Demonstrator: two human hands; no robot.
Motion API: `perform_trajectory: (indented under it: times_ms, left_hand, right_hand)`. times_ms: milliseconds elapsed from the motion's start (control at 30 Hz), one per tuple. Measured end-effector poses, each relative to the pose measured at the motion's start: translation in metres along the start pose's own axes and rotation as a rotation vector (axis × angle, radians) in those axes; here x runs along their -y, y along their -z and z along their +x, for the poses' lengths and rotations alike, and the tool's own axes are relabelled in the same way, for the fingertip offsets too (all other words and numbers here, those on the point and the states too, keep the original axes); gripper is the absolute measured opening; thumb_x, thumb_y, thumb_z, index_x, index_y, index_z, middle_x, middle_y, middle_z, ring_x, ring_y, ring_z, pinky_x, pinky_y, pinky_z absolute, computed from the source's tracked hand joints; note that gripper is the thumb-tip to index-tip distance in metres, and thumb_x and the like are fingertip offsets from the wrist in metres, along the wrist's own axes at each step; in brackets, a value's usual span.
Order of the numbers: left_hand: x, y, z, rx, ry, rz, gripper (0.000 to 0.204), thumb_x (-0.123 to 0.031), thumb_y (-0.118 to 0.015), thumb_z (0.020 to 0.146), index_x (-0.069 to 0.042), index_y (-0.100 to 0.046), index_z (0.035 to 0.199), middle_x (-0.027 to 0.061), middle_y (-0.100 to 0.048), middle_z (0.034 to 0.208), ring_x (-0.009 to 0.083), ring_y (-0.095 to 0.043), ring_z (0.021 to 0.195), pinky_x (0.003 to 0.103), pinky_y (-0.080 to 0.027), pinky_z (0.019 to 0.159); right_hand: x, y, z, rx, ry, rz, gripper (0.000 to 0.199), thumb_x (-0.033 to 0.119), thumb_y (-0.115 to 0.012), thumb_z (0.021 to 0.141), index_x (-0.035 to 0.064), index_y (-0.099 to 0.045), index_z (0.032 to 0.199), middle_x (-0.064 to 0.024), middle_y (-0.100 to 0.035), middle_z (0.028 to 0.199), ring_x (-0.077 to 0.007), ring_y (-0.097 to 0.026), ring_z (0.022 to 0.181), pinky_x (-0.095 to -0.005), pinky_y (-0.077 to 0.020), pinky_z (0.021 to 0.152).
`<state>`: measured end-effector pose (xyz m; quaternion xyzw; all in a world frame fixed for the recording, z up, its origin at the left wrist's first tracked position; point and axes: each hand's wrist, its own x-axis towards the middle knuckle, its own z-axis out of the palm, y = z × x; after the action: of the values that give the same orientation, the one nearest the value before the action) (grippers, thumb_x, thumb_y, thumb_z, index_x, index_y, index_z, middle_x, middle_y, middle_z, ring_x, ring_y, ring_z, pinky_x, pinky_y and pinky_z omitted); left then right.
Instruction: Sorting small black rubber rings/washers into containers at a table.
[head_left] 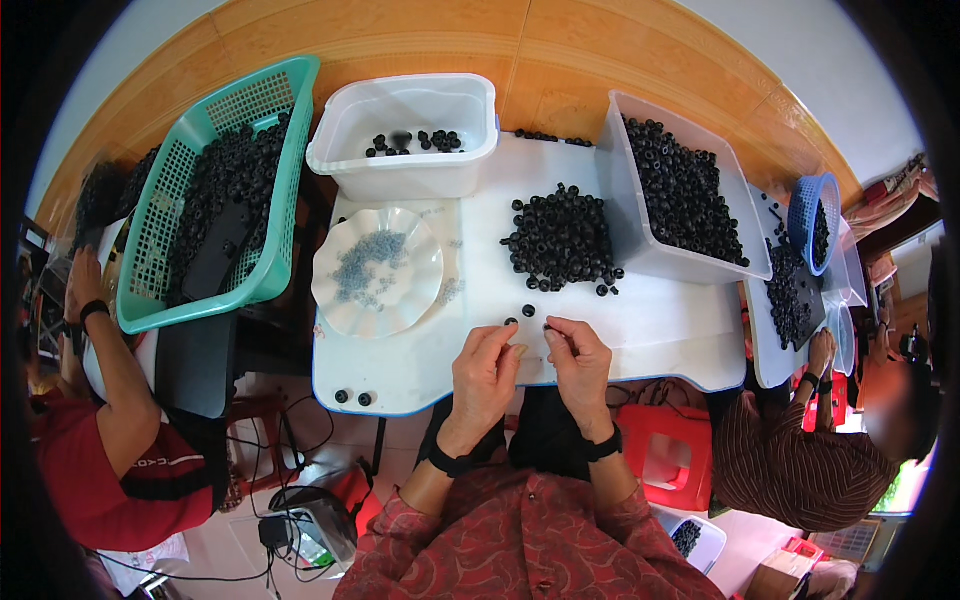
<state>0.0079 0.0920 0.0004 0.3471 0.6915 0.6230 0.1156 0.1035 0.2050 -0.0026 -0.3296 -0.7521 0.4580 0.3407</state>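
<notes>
Patterned red sleeves [520,540], fingers [556,335] pinching small black ring [548,327]

Both hands [530,362] pinch what seems a small black ring [549,327]

A heap of rings [560,240] is lying mid-bench [640,320], with a plate [378,270] sitting to its left and a full bin [680,190] standing to its right. A tub [405,135] is resting behind the plate, and a basket [215,190] is sitting further left, off the bench.

small black ring [549,328], pinched at fingertips, above white table [650,320]
</notes>
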Motion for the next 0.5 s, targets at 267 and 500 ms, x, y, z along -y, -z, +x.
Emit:
perform_trajectory:
  times_ms: [267, 500]
  left_hand:
    - [-0.001, -0.001, -0.002, -0.026, 0.011, -0.059, 0.024, 0.004, -0.061, 0.086, -0.001, -0.065, 0.109, 0.0133, -0.061, 0.097, 0.0195, -0.064, 0.07, 0.029, -0.052, 0.06]
    - [0.004, 0.008, -0.004, 0.096, 0.033, -0.134, 0.016, -0.001, -0.062, 0.09, 0.0, -0.067, 0.106, 0.0081, -0.061, 0.098, 0.0118, -0.063, 0.074, 0.022, -0.054, 0.063]
  right_hand:
    - [0.005, 0.003, -0.007, 0.095, -0.173, 0.217, 0.024, 0.0, -0.06, 0.092, -0.0004, -0.062, 0.116, -0.0057, -0.069, 0.096, -0.0046, -0.055, 0.066, -0.0192, -0.0467, 0.059]
    - [0.019, 0.001, -0.02, 0.246, -0.152, 0.222, 0.03, 0.0, -0.059, 0.093, 0.0, -0.057, 0.123, -0.0058, -0.068, 0.096, -0.0045, -0.055, 0.069, -0.0183, -0.0465, 0.06]
